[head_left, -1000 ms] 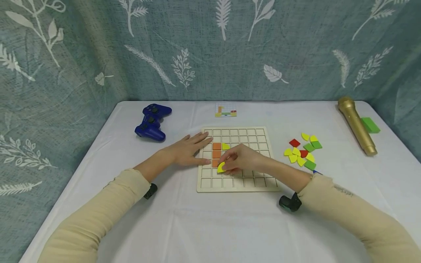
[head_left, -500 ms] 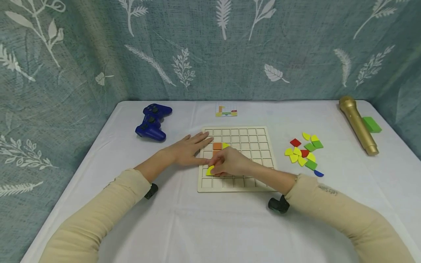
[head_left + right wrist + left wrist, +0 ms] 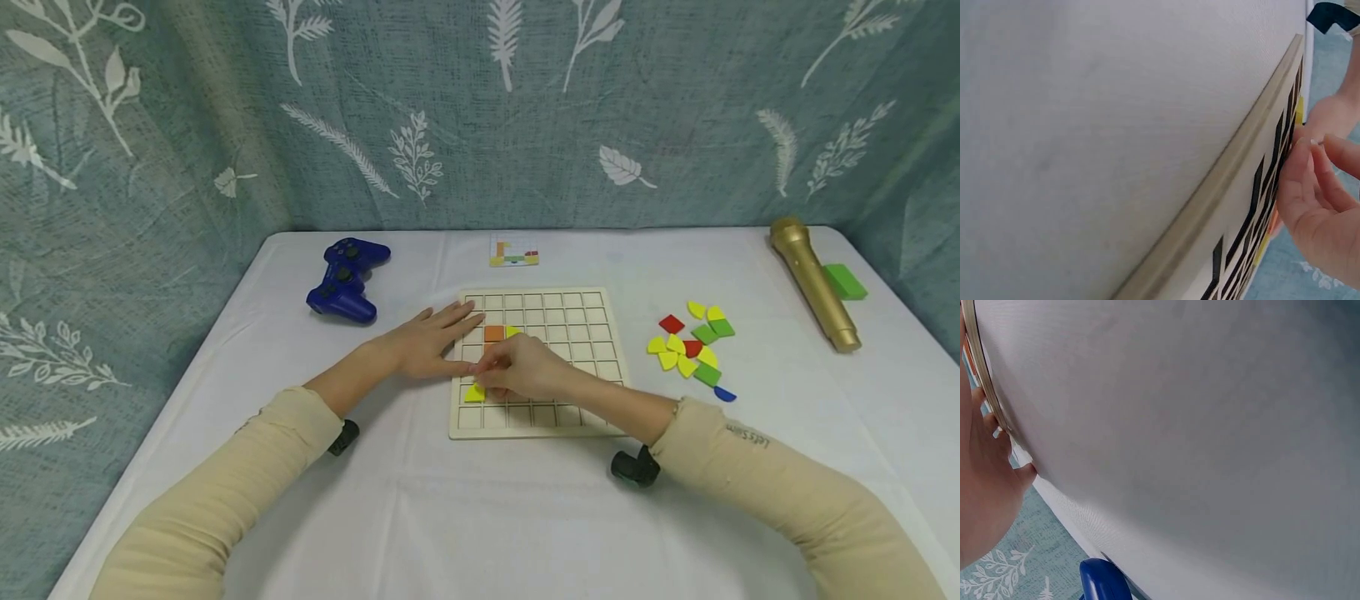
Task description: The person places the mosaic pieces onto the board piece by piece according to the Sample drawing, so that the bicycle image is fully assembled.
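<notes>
My left hand [image 3: 427,343] lies with fingers spread over the left side of a pale wooden grid board [image 3: 534,422]; its fingers also show at the board's edge in the left wrist view. My right hand [image 3: 525,368] has curled fingers at a yellow quarter-circle tile [image 3: 474,394] in a lower-left cell, and appears to pinch its edge. In the right wrist view the right hand [image 3: 1319,212] hides most of that contact. An orange square tile [image 3: 494,333] and a second yellow tile [image 3: 513,332] sit higher on the board. The right hand partly covers more orange below.
Loose yellow, green and red tiles [image 3: 707,374] lie right of the board, with a blue half-circle tile [image 3: 724,394]. A small pattern card [image 3: 514,250] lies behind the board. A blue game controller [image 3: 343,281], gold microphone [image 3: 814,285] and green block [image 3: 845,282] stand farther out.
My right hand has moved left across the board with the yellow tile, which has gone from beside the orange tiles to the lower-left cell. The left hand has stayed in place.
</notes>
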Action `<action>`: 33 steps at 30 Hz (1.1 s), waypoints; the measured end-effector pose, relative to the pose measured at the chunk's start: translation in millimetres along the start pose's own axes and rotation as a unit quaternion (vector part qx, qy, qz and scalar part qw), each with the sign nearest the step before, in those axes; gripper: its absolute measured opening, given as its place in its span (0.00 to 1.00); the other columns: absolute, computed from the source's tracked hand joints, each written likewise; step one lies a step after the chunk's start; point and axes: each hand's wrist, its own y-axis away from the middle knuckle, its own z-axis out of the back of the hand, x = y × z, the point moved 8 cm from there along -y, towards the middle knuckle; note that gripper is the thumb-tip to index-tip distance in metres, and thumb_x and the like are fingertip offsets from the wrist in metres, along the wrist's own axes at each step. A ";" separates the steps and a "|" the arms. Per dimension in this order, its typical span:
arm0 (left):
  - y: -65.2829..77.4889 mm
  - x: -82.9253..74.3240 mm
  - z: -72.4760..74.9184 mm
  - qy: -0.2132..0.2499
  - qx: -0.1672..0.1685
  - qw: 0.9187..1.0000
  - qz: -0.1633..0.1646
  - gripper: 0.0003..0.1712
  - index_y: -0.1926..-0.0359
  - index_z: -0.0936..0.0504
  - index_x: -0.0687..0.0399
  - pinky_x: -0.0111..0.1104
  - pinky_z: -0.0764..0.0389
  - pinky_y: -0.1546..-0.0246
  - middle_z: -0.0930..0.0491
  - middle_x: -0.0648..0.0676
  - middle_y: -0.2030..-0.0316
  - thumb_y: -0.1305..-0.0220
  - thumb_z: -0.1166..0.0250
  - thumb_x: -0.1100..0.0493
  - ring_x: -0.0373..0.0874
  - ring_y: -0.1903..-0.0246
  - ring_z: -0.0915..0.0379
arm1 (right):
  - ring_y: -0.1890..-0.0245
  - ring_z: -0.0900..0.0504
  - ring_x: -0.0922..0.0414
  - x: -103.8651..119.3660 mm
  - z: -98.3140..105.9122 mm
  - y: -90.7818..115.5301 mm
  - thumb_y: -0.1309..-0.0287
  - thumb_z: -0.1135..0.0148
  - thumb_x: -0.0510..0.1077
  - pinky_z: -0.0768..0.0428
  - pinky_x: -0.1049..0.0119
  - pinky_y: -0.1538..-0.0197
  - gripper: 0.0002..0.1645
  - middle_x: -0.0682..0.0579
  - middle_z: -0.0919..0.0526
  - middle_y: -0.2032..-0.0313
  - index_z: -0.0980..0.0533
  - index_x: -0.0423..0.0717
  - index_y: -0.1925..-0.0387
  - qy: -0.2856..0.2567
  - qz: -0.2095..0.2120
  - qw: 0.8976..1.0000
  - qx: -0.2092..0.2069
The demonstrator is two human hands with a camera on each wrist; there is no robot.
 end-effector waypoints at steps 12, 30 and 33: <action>-0.2 2.3 -0.9 0.002 0.001 1.000 -0.001 0.47 0.24 0.57 0.50 0.54 0.61 0.33 0.65 0.55 0.26 0.32 0.48 0.36 0.52 0.28 0.70 | 0.75 0.17 0.56 -1.9 3.4 -3.0 0.35 0.40 0.43 0.22 0.68 0.73 0.10 0.52 0.17 0.71 0.19 0.44 0.56 -0.014 -0.043 0.999 0.014; 0.2 2.7 -0.7 0.001 -0.003 1.000 -0.003 0.46 0.24 0.57 0.51 0.53 0.62 0.32 0.64 0.56 0.26 0.32 0.48 0.37 0.51 0.28 0.71 | 0.73 0.18 0.57 -3.2 -9.7 -10.4 0.33 0.43 0.49 0.25 0.68 0.73 0.16 0.52 0.16 0.62 0.21 0.44 0.49 -0.073 -0.008 0.991 0.109; 0.6 2.5 -0.1 0.001 -0.004 1.000 -0.003 0.47 0.24 0.57 0.51 0.53 0.61 0.33 0.64 0.56 0.26 0.32 0.48 0.36 0.51 0.28 0.71 | 0.71 0.18 0.55 -2.4 -5.5 -9.5 0.32 0.44 0.49 0.22 0.67 0.70 0.17 0.51 0.17 0.60 0.21 0.44 0.50 -0.086 -0.007 0.990 0.110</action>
